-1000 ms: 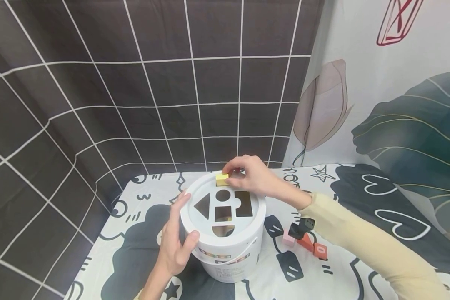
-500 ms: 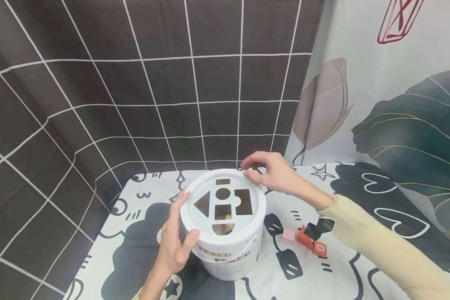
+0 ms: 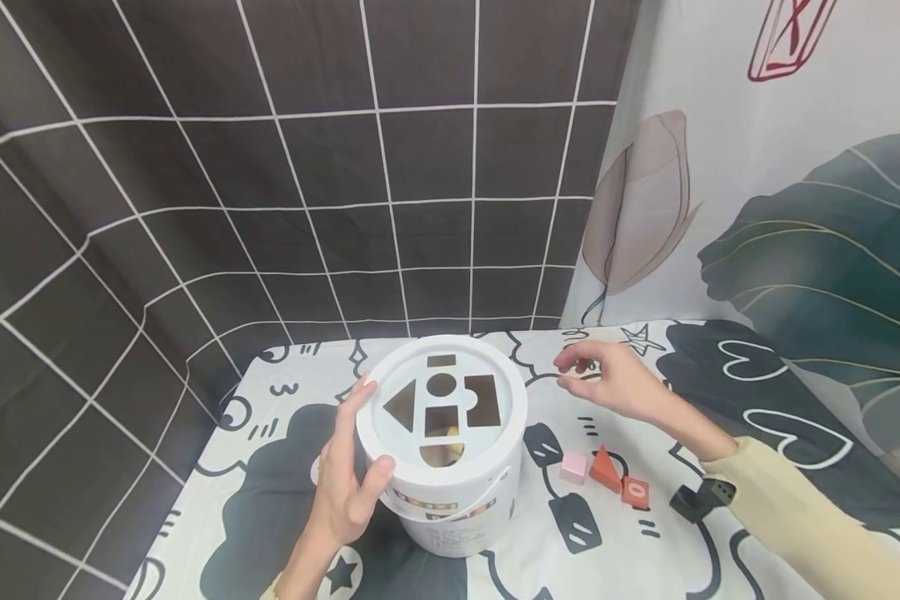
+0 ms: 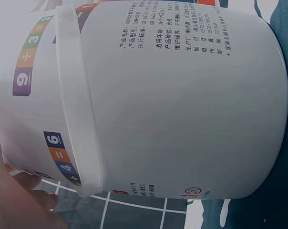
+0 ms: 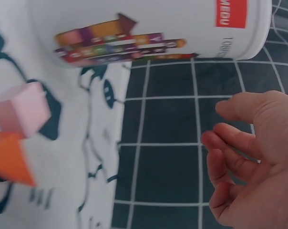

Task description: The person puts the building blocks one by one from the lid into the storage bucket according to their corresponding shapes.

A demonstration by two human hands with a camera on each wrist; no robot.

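A white bucket (image 3: 461,512) stands upright on the patterned cloth. Cut into its white lid (image 3: 521,400) are several shaped holes, and something yellow shows inside through the lower ones. My left hand (image 3: 345,492) rests against the bucket's left side, with its fingers along the rim and its thumb at the front. Printed labels and the handle (image 4: 79,100) fill the left wrist view. To the right of the bucket, my right hand (image 3: 607,379) hangs over the cloth, fingers loosely bent and holding nothing. Below it lie a pink block (image 3: 574,467), a red triangular block (image 3: 605,471) and a red block marked 0 (image 3: 635,492).
The black-and-white cloth (image 3: 285,500) covers the surface under the bucket. A dark gridded curtain (image 3: 330,167) hangs behind and to the left, and a leaf-printed curtain (image 3: 727,192) at the right. A dark camera (image 3: 701,498) sits on the right wrist.
My right hand has let go of the yellow block, which has gone from the rectangular hole at the lid's far side. That hand has moved right, away from the bucket. The left hand stays put.
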